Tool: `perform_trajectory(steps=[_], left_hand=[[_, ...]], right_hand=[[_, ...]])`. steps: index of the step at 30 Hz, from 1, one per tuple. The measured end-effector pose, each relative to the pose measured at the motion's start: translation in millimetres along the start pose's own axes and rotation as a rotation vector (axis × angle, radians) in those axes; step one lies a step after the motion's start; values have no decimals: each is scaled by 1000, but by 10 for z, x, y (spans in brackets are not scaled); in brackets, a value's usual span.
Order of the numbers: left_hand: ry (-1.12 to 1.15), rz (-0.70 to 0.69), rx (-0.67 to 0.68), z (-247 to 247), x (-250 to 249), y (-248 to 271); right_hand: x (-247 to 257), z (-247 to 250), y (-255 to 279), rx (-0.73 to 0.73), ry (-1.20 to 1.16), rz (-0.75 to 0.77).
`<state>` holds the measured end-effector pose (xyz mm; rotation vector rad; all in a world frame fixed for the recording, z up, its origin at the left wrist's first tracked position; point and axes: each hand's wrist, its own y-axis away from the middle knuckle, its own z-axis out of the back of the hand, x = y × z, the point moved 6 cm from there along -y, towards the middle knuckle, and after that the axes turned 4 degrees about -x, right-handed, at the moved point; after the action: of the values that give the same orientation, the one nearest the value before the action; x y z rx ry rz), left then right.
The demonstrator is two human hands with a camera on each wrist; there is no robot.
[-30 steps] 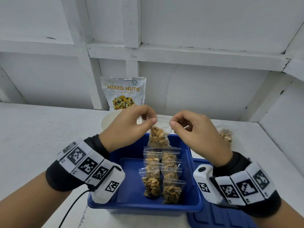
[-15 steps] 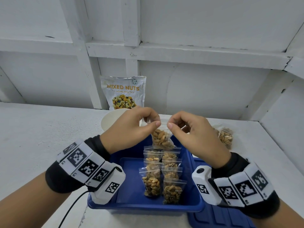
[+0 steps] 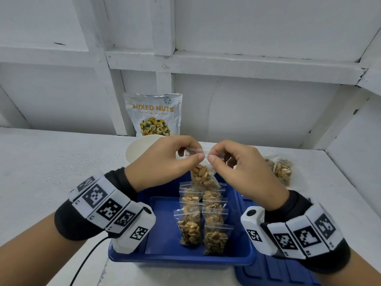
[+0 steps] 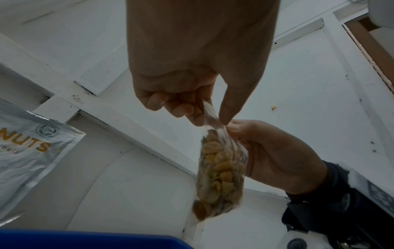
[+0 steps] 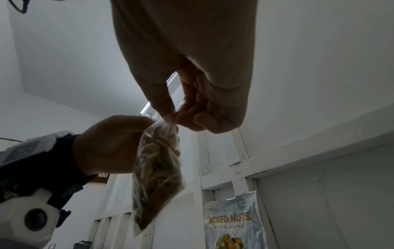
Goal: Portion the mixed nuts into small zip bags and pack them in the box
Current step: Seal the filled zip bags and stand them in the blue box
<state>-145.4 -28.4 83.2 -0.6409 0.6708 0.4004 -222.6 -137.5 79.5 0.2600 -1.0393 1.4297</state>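
Observation:
A small clear zip bag of nuts point(image 3: 204, 178) point(image 4: 219, 173) point(image 5: 157, 175) hangs above the far end of the blue box point(image 3: 165, 254). My left hand point(image 3: 171, 159) point(image 4: 198, 111) pinches the bag's top strip on the left between thumb and fingers. My right hand point(image 3: 233, 162) point(image 5: 179, 116) pinches the same strip on the right, thumb tips almost touching. Several filled zip bags point(image 3: 198, 223) stand in two rows inside the box. The Mixed Nuts pouch point(image 3: 153, 114) leans on the back wall.
A white bowl point(image 3: 136, 149) sits behind my left hand. Another filled zip bag point(image 3: 281, 170) lies on the table to the right. A blue lid point(image 3: 274, 271) lies beside the box at the lower right. A black cable point(image 3: 86, 263) runs from my left wrist.
My two hands have drawn closer together along the bag's top strip, and the bag has lifted slightly above the box.

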Motion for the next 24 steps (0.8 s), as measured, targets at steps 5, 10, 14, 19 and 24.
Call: perform_trajectory(steps=[5, 10, 14, 19, 24], left_hand=[[-51, -43, 38, -42, 8, -1], [-51, -92, 54, -113, -9, 12], [-26, -66, 166, -197, 18, 28], [-130, 76, 502, -353, 180, 100], [-329, 124, 926, -665, 326, 262]], right_hand=[[-13, -22, 21, 13, 4, 17], [-69, -31, 54, 46, 9, 2], [-139, -53, 120, 156, 49, -33], [-412, 134, 112, 203, 56, -140], [-1386, 505, -17, 19, 311, -372]])
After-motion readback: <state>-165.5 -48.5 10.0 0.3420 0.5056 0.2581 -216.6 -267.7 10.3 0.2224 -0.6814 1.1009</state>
